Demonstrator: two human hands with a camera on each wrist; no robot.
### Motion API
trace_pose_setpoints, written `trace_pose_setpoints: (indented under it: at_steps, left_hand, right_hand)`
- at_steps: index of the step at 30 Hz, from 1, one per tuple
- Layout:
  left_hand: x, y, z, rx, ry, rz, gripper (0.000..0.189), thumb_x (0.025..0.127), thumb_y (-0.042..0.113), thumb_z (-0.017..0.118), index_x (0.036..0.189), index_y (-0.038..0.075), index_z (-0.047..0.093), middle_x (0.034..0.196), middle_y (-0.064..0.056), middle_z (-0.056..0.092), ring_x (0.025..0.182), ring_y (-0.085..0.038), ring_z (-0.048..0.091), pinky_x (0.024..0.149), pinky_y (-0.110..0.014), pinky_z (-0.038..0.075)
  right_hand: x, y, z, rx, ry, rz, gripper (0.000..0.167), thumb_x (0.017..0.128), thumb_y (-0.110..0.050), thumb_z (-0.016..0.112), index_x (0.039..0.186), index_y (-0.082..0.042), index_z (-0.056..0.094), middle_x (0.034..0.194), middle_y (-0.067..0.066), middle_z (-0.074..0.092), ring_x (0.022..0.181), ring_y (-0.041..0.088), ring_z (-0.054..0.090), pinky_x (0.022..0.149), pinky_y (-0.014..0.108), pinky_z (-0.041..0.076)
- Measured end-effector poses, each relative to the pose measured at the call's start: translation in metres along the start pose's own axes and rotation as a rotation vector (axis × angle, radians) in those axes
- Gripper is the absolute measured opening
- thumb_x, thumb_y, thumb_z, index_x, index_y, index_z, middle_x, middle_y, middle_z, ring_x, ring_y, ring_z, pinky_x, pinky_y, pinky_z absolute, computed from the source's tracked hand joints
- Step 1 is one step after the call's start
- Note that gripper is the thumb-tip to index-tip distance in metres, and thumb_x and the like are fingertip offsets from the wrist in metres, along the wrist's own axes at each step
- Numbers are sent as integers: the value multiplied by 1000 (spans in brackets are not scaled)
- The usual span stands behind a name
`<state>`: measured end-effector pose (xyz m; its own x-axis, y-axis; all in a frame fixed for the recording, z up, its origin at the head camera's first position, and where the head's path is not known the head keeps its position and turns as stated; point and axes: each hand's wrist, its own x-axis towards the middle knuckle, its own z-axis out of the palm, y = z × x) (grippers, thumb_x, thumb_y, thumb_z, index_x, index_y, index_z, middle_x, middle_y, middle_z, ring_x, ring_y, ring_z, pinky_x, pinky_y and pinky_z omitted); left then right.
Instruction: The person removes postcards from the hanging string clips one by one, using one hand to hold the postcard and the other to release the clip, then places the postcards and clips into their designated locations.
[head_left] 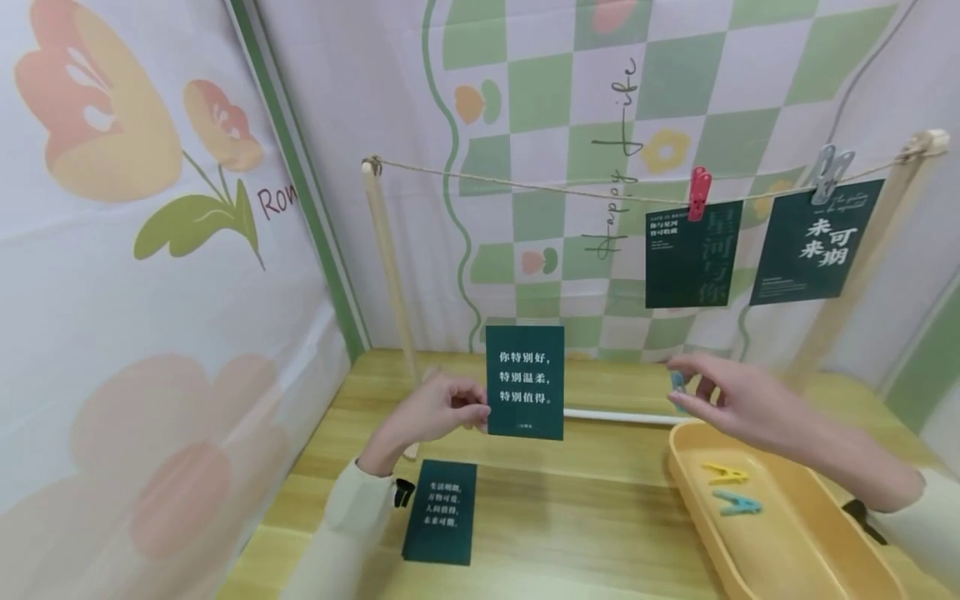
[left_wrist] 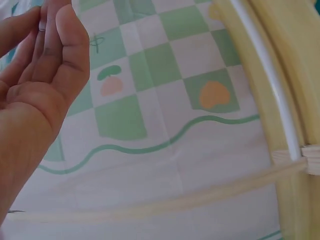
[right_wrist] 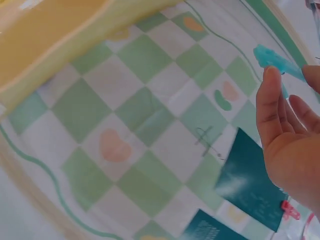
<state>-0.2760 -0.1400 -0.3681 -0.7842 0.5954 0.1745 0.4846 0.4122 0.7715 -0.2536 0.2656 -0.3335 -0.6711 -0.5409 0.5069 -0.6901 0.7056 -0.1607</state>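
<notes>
By its left edge, my left hand [head_left: 442, 406] pinches a dark green card [head_left: 525, 382] with white lettering, holding it upright above the table. In the left wrist view the fingers [left_wrist: 72, 37] are bent toward the thumb. A light blue clothespin [right_wrist: 277, 62] is pinched between the thumb and fingers of my right hand [head_left: 731, 392], which hovers over the back of a yellow tray [head_left: 693, 492]. From a string [head_left: 525, 181] hang two dark green cards, one [head_left: 690, 258] under a red clothespin [head_left: 699, 193], the other [head_left: 817, 242] under a grey clothespin [head_left: 828, 175].
More dark green cards [head_left: 441, 512] lie on the wooden table [head_left: 570, 517], front left. Inside the tray are a yellow clothespin [head_left: 725, 474] and a blue clothespin [head_left: 737, 502]. Wooden posts [head_left: 390, 258] carry the string, with a white rod [head_left: 622, 416] low between them.
</notes>
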Motion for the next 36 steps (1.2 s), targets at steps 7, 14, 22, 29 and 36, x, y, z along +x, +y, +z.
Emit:
trace_pose_setpoints:
  at_steps: [7, 14, 22, 29, 36]
  left_hand:
    - [-12, -13, 5, -32, -41, -41, 15, 100, 16, 58, 91, 10, 68, 81, -5, 72, 75, -17, 69, 70, -32, 58]
    - [-28, -27, 5, -43, -42, -104, 15, 100, 15, 58, 90, 10, 68, 79, -5, 71, 76, -22, 70, 68, -34, 59]
    - [-46, -39, 4, -72, -119, -167, 11, 97, 8, 60, 89, 5, 67, 79, -9, 72, 78, -36, 71, 65, -34, 60]
    - [-65, -40, 4, -126, -189, -234, 9, 95, 6, 60, 90, 1, 66, 80, -11, 71, 72, -26, 70, 68, -46, 59]
    - [-77, -45, 7, -164, -194, -328, 9, 95, 4, 59, 90, 1, 66, 77, -9, 69, 74, -38, 71, 68, -48, 59]
  right_hand:
    - [-19, 13, 12, -3, -83, 44, 37, 84, -17, 77, 117, -7, 63, 89, -4, 68, 68, -11, 51, 54, 19, 46]
    - [-41, 25, 26, 45, -156, -16, 35, 84, -16, 77, 114, -8, 61, 84, -14, 62, 68, -12, 49, 53, 17, 46]
    - [-67, 40, 38, 127, -239, -49, 36, 83, -12, 77, 115, -6, 61, 85, -12, 63, 64, -12, 47, 52, 16, 44]
    - [-81, 53, 52, 82, -235, -144, 29, 75, -8, 81, 96, -11, 62, 79, -13, 57, 64, -13, 42, 50, 15, 38]
    - [-99, 60, 63, 127, -273, -146, 28, 73, -7, 80, 92, -13, 59, 78, -13, 56, 65, -13, 42, 51, 15, 38]
